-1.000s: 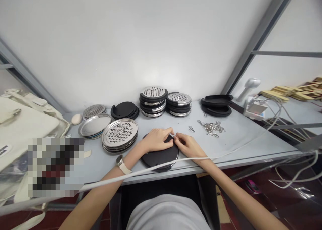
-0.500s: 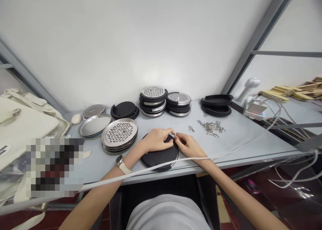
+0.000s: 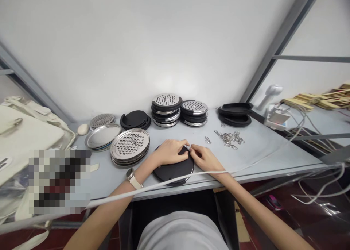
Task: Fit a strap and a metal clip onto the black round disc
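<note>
A black round plate lies near the table's front edge, a strip of shiny metal showing along its near right rim. My left hand rests across its top, with the fingers bent over the far right rim and the thumb on the plate. At that same rim my right hand pinches a small silvery metal piece; most of it is hidden by the fingertips of both hands. Beyond my right hand are a single wire clip and a loose heap of metal clips.
Round metal graters are stacked left of my hands, beside metal discs. Farther back stand black-rimmed grater stacks, black plates and black rings. A white cable crosses in front of my forearms.
</note>
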Demonstrator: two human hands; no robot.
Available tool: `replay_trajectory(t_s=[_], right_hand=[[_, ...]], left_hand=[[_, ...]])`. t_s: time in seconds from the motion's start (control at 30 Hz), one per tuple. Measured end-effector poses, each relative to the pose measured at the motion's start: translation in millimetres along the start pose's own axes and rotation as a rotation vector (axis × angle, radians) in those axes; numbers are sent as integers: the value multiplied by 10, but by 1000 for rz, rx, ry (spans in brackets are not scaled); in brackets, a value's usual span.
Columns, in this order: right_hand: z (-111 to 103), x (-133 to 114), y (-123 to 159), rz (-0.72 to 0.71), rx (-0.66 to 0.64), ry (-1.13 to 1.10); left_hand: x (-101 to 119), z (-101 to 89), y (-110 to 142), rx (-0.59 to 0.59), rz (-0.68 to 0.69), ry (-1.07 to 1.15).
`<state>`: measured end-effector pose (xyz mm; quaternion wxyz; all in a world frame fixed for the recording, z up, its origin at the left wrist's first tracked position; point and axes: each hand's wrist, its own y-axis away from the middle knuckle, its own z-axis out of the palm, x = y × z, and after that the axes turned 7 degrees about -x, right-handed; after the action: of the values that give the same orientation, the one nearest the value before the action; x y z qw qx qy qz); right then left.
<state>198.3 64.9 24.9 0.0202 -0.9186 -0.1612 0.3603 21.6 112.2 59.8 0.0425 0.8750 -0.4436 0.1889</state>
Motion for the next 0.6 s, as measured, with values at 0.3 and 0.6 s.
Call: replay_trajectory(t_s=[0.3, 0.6], right_hand=[[8, 4, 7, 15, 14, 7], [-13, 2, 3, -39, -14, 28]], left_hand=[[-4, 0, 0, -10, 5, -12], [4, 1, 3, -10, 14, -20]])
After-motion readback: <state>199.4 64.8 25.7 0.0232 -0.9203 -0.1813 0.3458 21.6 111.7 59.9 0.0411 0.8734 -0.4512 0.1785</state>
